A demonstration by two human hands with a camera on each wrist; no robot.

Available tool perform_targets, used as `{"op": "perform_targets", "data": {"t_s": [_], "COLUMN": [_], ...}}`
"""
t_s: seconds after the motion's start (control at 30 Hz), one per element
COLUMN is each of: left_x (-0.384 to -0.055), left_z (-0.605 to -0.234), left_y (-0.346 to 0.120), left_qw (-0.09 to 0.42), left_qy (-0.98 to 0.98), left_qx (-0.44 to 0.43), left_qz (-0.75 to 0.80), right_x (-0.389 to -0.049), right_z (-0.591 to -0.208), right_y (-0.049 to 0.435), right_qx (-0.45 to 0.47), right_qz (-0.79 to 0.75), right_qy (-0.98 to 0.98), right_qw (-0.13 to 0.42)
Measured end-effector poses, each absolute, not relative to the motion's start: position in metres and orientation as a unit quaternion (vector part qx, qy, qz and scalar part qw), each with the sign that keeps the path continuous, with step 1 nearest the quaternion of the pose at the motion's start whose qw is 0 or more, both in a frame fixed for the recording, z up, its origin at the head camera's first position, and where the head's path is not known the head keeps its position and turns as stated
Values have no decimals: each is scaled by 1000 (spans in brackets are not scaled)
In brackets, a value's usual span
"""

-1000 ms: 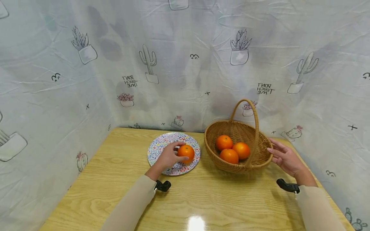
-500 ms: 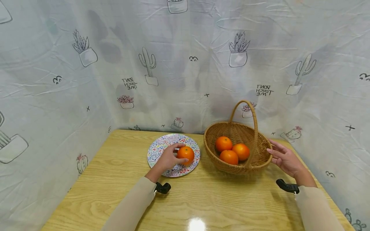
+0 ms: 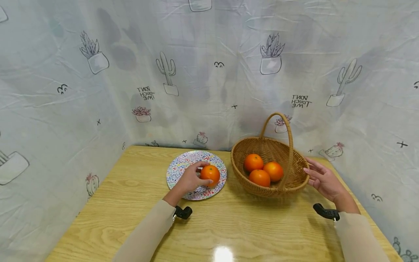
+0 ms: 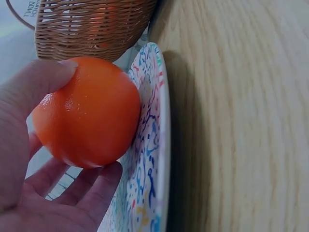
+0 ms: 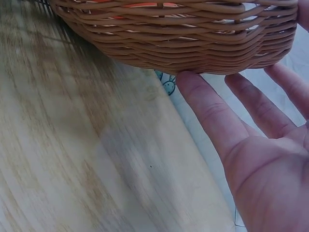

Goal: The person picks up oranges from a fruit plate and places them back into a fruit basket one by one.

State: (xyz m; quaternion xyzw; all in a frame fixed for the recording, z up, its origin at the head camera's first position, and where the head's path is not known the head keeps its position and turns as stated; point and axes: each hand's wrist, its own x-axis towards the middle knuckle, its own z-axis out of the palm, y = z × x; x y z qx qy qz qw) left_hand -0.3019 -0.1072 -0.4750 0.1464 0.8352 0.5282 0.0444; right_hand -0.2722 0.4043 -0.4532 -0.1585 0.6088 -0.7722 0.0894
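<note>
My left hand (image 3: 192,178) holds an orange (image 3: 210,176) over the right side of a round plate (image 3: 180,167) with a multicoloured speckled pattern. In the left wrist view, the thumb lies on one side of the orange (image 4: 89,113) and the fingers curve under the other, close against the plate (image 4: 157,145). A wicker basket (image 3: 252,187) with a tall arched handle stands to the right. Three oranges (image 3: 260,178) lie together inside it. At the basket's right end, my right hand (image 3: 327,183) grips it, thumb at the rim and fingertips (image 5: 190,82) against the outer wall below.
Both plate and basket stand near the back edge of a light wooden table (image 3: 248,233). A grey-white cloth (image 3: 196,72) printed with potted cacti hangs behind and along both sides. The basket handle (image 3: 290,145) rises between its oranges and my right hand.
</note>
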Motion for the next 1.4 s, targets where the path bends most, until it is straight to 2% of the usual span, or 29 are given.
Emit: {"op": "perform_targets", "data": {"t_s": [1.4], "left_x": [-305], "left_z": [-476], "left_y": [-105], "left_qw": [70], "left_qy": [828], "left_qx": [161], "left_qz": [533], "right_x": [-273], "right_z": [-451], "right_y": [403], "right_qx": [-158], "right_qz": [-776], "right_qy": [605], "right_qw": [79]}}
